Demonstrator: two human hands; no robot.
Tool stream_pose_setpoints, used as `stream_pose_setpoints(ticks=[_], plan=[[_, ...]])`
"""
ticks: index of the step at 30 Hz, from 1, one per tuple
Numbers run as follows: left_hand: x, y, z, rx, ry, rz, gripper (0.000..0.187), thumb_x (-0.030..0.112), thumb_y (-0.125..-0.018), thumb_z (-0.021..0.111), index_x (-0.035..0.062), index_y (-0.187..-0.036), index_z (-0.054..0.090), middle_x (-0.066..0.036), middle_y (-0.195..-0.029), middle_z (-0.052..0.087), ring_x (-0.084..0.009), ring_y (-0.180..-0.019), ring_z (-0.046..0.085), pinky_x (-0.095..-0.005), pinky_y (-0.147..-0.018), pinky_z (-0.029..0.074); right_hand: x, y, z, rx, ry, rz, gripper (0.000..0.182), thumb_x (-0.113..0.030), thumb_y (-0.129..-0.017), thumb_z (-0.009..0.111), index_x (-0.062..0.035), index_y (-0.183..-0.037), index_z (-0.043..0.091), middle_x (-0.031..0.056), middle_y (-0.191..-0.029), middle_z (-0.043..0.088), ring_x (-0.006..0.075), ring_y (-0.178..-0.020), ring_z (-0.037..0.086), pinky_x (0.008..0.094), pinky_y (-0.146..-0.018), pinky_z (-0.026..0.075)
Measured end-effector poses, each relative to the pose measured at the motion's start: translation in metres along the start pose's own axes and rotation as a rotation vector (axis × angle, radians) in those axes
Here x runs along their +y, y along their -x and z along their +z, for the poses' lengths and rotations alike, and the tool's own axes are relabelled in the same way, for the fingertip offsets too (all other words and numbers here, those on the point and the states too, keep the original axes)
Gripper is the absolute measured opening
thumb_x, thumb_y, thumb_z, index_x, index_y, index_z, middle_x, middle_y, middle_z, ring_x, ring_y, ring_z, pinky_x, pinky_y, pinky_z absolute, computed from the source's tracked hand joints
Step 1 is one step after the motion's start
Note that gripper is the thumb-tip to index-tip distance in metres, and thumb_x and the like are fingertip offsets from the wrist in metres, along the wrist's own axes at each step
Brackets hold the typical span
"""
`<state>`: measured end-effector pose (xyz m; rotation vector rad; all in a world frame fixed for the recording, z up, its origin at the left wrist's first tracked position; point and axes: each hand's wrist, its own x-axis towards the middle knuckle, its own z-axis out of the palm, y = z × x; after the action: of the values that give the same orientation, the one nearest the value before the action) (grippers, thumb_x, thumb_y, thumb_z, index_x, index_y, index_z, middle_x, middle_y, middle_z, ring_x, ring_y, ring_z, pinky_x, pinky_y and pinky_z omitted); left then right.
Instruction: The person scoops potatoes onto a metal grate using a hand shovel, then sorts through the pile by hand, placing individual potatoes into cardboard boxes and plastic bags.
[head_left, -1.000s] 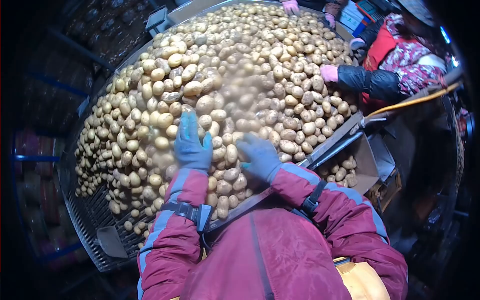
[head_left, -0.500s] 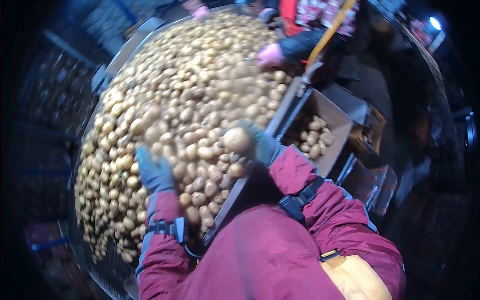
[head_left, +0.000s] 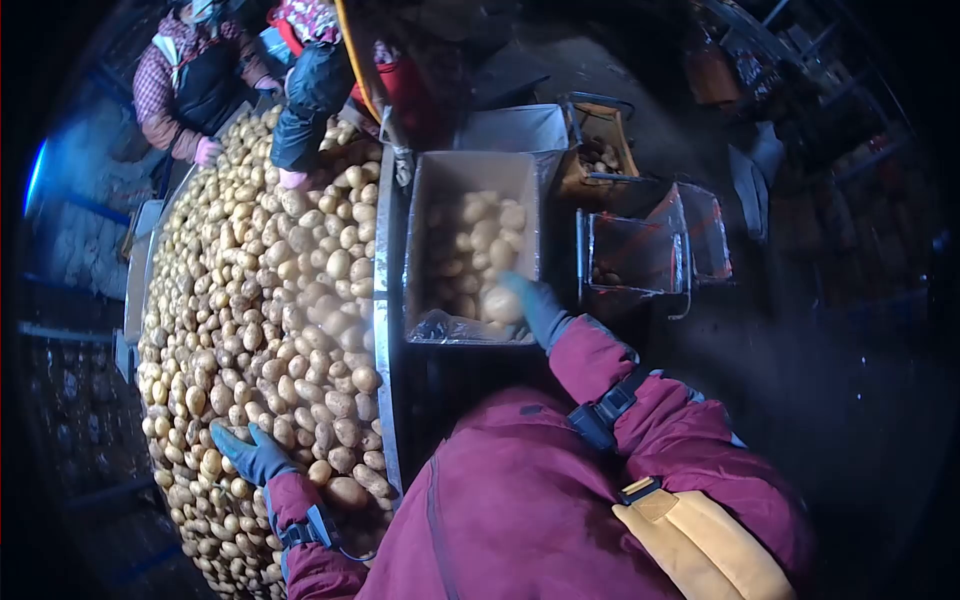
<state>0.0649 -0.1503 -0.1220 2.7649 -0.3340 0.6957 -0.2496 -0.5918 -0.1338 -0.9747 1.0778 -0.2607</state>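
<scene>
My right hand (head_left: 538, 305), in a blue-green glove, is at the near right part of a lined box (head_left: 420, 230) that holds several potatoes (head_left: 483, 236). Its fingers are round a large pale potato (head_left: 502, 304). On the big heap of potatoes (head_left: 250, 310), at its near side, rests my left hand (head_left: 252, 453), gloved too, fingers spread, with nothing in its grasp. A metal edge (head_left: 384, 320) runs between the heap and the box.
Two people (head_left: 190, 85) stand at the far side of the heap, one with a dark sleeve (head_left: 308, 105) reaching over it. An orange crate (head_left: 603, 140) and a wire-framed bin (head_left: 635, 254) stand right of the box. A yellow pole (head_left: 357, 55) rises by the far edge.
The view has turned right. My right hand has moved with the large potato from over the heap to the box. My left hand now lies lower on the heap.
</scene>
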Motion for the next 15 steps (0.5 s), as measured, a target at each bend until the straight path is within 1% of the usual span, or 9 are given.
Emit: stream_pose_setpoints(ticks=[2,4,8,9,11,12,13,14,15], plan=[[0.000,0.000,0.000,-0.006,0.006,-0.010,0.067,0.017,-0.093,0.065,0.0024,-0.154,0.039,-0.021,-0.157,0.041,-0.0344,-0.146,0.039,-0.0417,-0.121,0.032,0.013,-0.009,-0.035,0.207,0.007,-0.157,0.056,-0.056,-0.094,0.062,-0.0011,-0.101,0.073,0.0151,-0.077,0.072,0.0240,-0.046,0.064,0.0338,-0.037,0.051],[-0.002,0.000,0.002,-0.017,0.021,-0.011,0.069,0.015,-0.092,0.066,0.0024,-0.154,0.038,-0.021,-0.157,0.040,-0.0340,-0.146,0.039,-0.0416,-0.121,0.031,0.007,-0.016,-0.076,0.266,0.008,-0.057,0.058,-0.056,-0.091,0.066,0.0002,-0.102,0.072,0.0164,-0.081,0.072,0.0277,-0.044,0.064,0.0375,-0.035,0.053],[0.000,0.001,0.000,-0.031,0.029,-0.015,0.073,0.014,-0.090,0.067,0.0028,-0.155,0.036,-0.021,-0.159,0.039,-0.0341,-0.147,0.038,-0.0411,-0.122,0.031,0.014,-0.043,-0.154,0.442,-0.019,-0.073,0.063,-0.061,-0.090,0.064,0.0011,-0.103,0.070,0.0168,-0.082,0.074,0.0299,-0.047,0.067,0.0369,-0.036,0.053],[0.001,0.001,-0.002,-0.036,0.023,-0.031,0.073,0.014,-0.090,0.068,0.0029,-0.155,0.036,-0.021,-0.159,0.038,-0.0342,-0.147,0.037,-0.0410,-0.122,0.031,0.005,-0.042,-0.166,0.477,-0.125,-0.146,0.071,-0.054,-0.079,0.081,0.0090,-0.107,0.063,0.0214,-0.080,0.070,0.0316,-0.047,0.067,0.0384,-0.036,0.055],[-0.011,0.001,0.006,-0.019,0.018,-0.003,0.076,0.016,-0.089,0.069,0.0022,-0.156,0.035,-0.022,-0.158,0.039,-0.0345,-0.148,0.037,-0.0410,-0.122,0.029,-0.008,-0.042,-0.192,0.516,-0.091,-0.100,0.068,-0.052,-0.080,0.081,0.0081,-0.108,0.065,0.0212,-0.083,0.072,0.0321,-0.049,0.069,0.0393,-0.037,0.056],[-0.009,0.001,0.005,-0.023,0.030,-0.005,0.076,0.016,-0.089,0.069,0.0017,-0.156,0.035,-0.022,-0.159,0.038,-0.0348,-0.148,0.037,-0.0412,-0.122,0.029,-0.015,-0.038,-0.195,0.549,-0.054,-0.199,0.065,-0.051,-0.081,0.081,0.0055,-0.109,0.066,0.0203,-0.085,0.073,0.0328,-0.050,0.069,0.0394,-0.038,0.057],[-0.005,0.002,0.002,-0.020,0.034,-0.012,0.077,0.016,-0.089,0.069,0.0012,-0.156,0.034,-0.023,-0.159,0.038,-0.0352,-0.148,0.037,-0.0414,-0.123,0.028,-0.014,-0.057,-0.214,0.625,-0.023,-0.124,0.059,-0.049,-0.083,0.080,0.0021,-0.109,0.068,0.0175,-0.087,0.073,0.0321,-0.054,0.071,0.0396,-0.039,0.058],[0.001,0.003,-0.002,-0.023,0.048,-0.019,0.077,0.016,-0.089,0.069,0.0010,-0.156,0.034,-0.023,-0.159,0.038,-0.0361,-0.148,0.037,-0.0420,-0.123,0.028,-0.021,-0.055,-0.213,0.669,-0.006,-0.230,0.055,-0.048,-0.083,0.081,0.0004,-0.108,0.069,0.0140,-0.089,0.073,0.0284,-0.061,0.073,0.0386,-0.041,0.059],[0.007,0.003,-0.005,-0.024,0.056,-0.029,0.077,0.016,-0.089,0.069,0.0008,-0.156,0.034,-0.024,-0.159,0.037,-0.0370,-0.147,0.037,-0.0425,-0.123,0.028,0.005,-0.103,-0.266,0.669,0.037,-0.284,0.056,-0.049,-0.083,0.081,-0.0001,-0.108,0.070,0.0126,-0.091,0.073,0.0248,-0.066,0.073,0.0373,-0.043,0.060]])
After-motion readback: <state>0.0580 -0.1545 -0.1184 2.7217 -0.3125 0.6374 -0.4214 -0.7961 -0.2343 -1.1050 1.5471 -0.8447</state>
